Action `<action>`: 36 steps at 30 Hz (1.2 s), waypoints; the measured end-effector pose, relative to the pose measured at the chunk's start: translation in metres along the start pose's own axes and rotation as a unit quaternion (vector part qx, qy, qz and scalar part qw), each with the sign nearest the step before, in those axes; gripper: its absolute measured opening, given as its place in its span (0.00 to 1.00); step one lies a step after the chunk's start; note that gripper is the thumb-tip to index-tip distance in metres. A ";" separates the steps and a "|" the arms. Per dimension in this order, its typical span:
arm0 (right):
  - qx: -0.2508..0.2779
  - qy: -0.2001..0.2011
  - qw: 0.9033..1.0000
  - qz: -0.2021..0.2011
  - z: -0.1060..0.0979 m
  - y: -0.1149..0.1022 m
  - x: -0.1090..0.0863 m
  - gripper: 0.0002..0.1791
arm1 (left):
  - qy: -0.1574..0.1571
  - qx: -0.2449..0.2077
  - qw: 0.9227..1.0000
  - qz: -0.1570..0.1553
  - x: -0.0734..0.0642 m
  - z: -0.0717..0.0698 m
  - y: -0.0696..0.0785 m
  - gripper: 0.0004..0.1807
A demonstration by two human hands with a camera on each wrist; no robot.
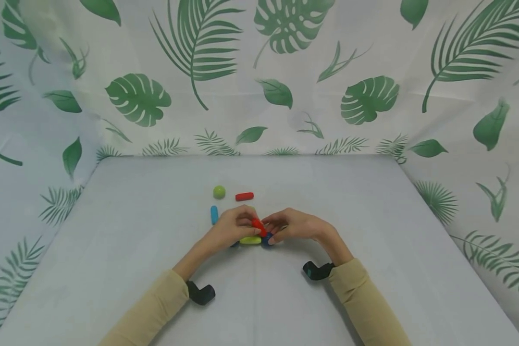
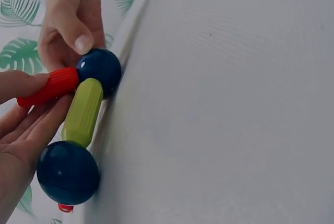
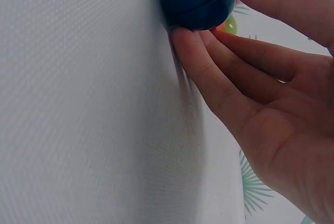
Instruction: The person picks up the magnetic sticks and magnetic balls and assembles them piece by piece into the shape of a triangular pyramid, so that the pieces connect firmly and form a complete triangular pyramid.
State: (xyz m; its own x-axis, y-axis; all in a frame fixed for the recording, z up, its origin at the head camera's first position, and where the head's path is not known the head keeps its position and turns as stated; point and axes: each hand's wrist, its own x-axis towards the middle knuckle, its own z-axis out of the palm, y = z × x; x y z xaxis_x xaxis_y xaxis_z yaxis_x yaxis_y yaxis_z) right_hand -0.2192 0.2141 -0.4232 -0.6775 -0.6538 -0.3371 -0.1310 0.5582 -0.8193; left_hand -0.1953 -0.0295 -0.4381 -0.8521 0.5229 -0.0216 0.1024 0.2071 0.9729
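Note:
My left hand (image 1: 230,228) pinches a red ribbed rod (image 2: 55,86) between thumb and fingers. One end of that rod meets a dark blue ball (image 2: 102,70). My right hand (image 1: 302,225) grips this ball, thumb on one side and fingertips on the other, as the right wrist view shows. A yellow-green rod (image 1: 250,240) runs from the same ball to a second dark blue ball (image 2: 68,173), which the left hand mostly covers in the head view. Beneath the second ball a small red tip (image 2: 66,208) peeks out; the rest of it is hidden.
Beyond the hands, a light green ball (image 1: 219,192), a loose red rod (image 1: 244,196) and a light blue rod (image 1: 214,214) lie on the white table (image 1: 155,192). Leaf-patterned cloth (image 1: 302,105) stands behind the table. Black wrist devices (image 1: 202,294) sit at both sleeves.

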 end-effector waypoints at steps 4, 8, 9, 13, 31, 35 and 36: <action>0.000 -0.001 1.000 -0.003 0.001 0.000 0.001 0.33 | -0.002 0.004 1.000 0.000 -0.001 -0.002 0.000 0.14; -0.003 0.002 1.000 0.003 0.001 -0.001 0.001 0.32 | -0.006 0.002 1.000 -0.001 -0.002 -0.008 0.000 0.19; -0.004 0.001 1.000 0.002 0.001 -0.001 0.001 0.32 | -0.006 0.001 1.000 -0.001 -0.002 -0.011 0.000 0.20; -0.010 0.002 1.000 0.009 0.001 -0.003 0.002 0.31 | 0.002 0.007 1.000 0.006 -0.004 -0.025 0.004 0.20; -0.015 0.003 1.000 0.017 -0.001 0.000 0.002 0.31 | 0.213 0.274 0.933 -0.096 -0.003 -0.069 -0.002 0.16; -0.010 0.002 1.000 0.013 -0.001 0.000 0.002 0.31 | 0.189 0.294 0.929 -0.126 -0.001 -0.068 -0.007 0.19; -0.010 0.001 1.000 0.012 -0.001 0.000 0.002 0.31 | 0.184 0.296 0.928 -0.130 -0.001 -0.067 -0.007 0.20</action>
State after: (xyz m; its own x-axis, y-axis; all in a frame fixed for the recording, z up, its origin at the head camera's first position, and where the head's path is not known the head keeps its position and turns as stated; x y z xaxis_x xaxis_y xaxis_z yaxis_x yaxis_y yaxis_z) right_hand -0.2208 0.2130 -0.4231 -0.6823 -0.6391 -0.3549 -0.1291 0.5831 -0.8021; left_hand -0.2298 -0.0873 -0.4298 -0.9941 0.0951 -0.0519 0.0392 0.7623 0.6460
